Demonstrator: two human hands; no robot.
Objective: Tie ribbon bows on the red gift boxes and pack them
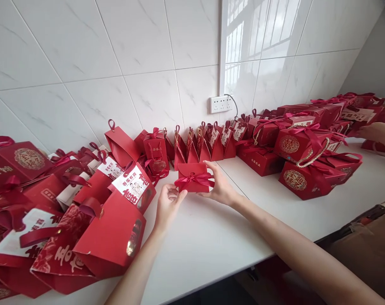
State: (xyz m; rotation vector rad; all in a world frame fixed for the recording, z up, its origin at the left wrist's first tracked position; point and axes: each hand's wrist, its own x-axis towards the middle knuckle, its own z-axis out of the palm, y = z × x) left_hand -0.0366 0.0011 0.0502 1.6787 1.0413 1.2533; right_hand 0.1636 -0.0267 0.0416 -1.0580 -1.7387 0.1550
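A small red gift box (192, 174) tied with a red ribbon bow rests on the white counter (211, 241) near its middle. My right hand (220, 185) grips the box at its right end, fingers over the top. My left hand (167, 204) touches the box's lower left corner and the ribbon end with its fingertips. Behind the box stands a row of small pointed red boxes (205, 146) along the tiled wall.
Heaps of larger red gift bags and boxes (84, 220) fill the counter's left side, and more red boxes (306, 156) are stacked at the right. Another person's hand (375, 132) reaches in at the far right. A wall socket (220, 103) sits above the row. A cardboard carton (366, 245) stands below the counter edge.
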